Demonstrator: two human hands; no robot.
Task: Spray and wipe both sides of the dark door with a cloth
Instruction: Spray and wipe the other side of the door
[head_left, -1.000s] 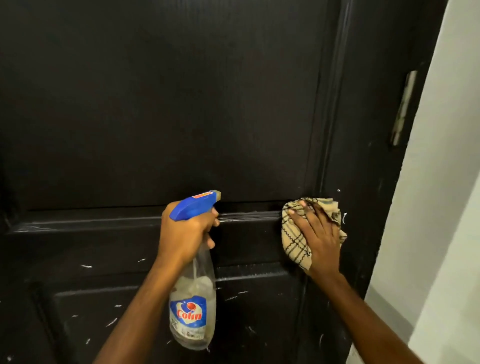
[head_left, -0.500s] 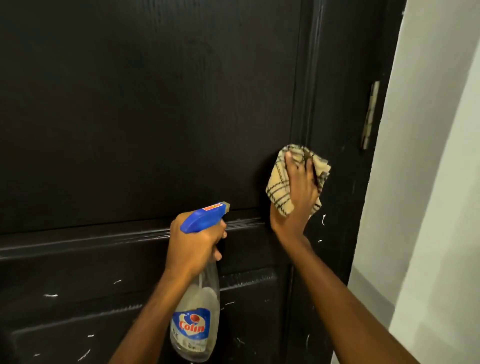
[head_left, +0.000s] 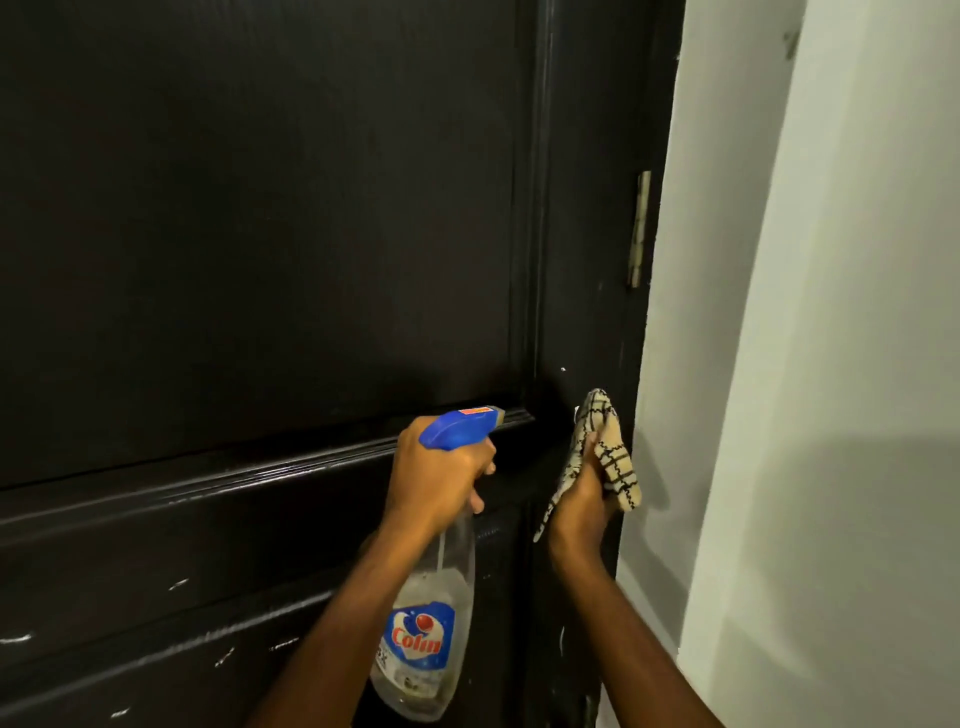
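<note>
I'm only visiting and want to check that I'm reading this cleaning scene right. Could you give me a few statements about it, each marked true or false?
1. The left hand grips a spray bottle with a blue trigger head. True.
2. The right hand holds a cloth at the right edge of the door. True.
3. The cloth is plain red. False: it is beige with dark checks.
4. The door is white. False: it is dark, nearly black; the wall beside it is white.
5. The cloth is lower than the metal plate on the door's edge. True.
6. The bottle's nozzle points at the floor. False: it points toward the door and the cloth.
</note>
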